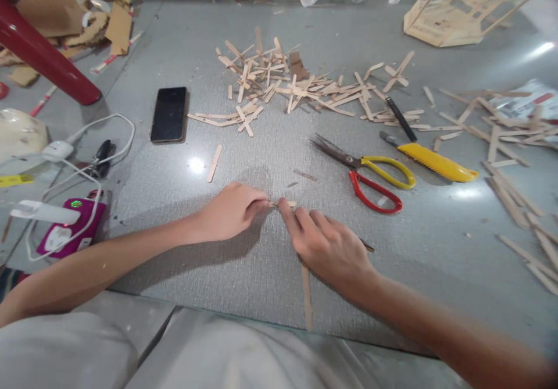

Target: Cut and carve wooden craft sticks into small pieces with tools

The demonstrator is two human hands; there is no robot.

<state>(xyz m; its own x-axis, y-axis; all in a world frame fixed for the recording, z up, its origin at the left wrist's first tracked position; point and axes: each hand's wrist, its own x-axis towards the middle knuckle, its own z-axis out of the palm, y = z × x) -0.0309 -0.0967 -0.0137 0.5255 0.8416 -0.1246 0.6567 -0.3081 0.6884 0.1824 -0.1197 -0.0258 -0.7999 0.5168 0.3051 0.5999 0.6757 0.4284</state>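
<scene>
Stick (282,204), a short wooden piece, sits pinched between your two hands just below the middle of the table (270,272), close to your body where you can see it well. Your left hand (231,210) comes in from nine o'clock with its fingers curled shut on the stick's left end; your right hand (325,243) comes from four o'clock, thumb and forefinger closed on the other end, so the piece is steadied from both sides and lies low over the surface. Whether it touches the table I cannot tell. A longer strip (307,296) runs out from under your right hand toward six o'clock, and a thin end shows at the hand's three o'clock side; what holds that one is hidden. The scissors (364,171) lie at two o'clock from your hands, blades half open and pointing toward you, handles away, within easy reach of the right hand. The knife (431,161) with the yellow handle lies just beyond them, and a black pen (401,118) at its twelve o'clock. The stick pile (296,84) is spread at twelve o'clock, well apart from your hands, with one loose stick (214,163) at eleven. The phone (169,114) lies face up at ten o'clock, and the charger (65,229) with its white cables sits at nine o'clock, off the working patch.
</scene>
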